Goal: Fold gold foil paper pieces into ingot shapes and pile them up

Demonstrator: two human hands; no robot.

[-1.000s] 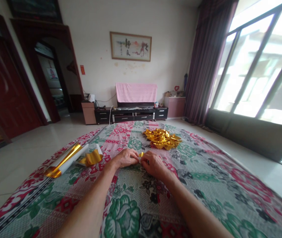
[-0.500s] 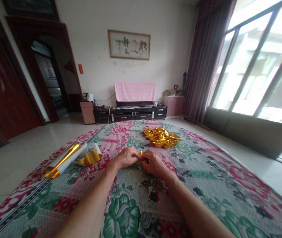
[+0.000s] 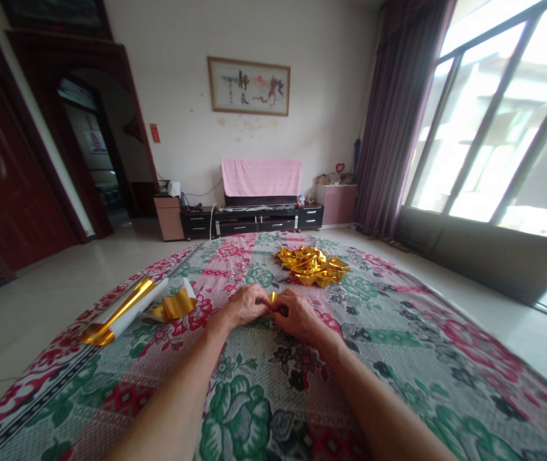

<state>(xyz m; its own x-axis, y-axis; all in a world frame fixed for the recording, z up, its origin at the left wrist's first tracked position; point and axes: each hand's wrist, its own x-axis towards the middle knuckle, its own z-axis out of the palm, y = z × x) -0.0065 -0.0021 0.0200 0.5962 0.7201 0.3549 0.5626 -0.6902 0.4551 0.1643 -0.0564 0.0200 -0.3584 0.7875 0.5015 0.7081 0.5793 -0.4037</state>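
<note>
My left hand and my right hand meet over a flowered cloth, fingers curled and pinched together on a small piece of gold foil paper. Only a gold corner shows between the fingertips; the rest is hidden by the fingers. A heap of folded gold foil pieces lies on the cloth just beyond my hands, apart from them.
To the left on the cloth lie gold foil sheets with white backing and a curled gold piece. Tiled floor surrounds the cloth. A low dark TV stand with a pink cover stands at the far wall; large windows and a curtain are at right.
The hands have stayed pinched on the gold paper with only slight finger movement. The view has shifted a little.
</note>
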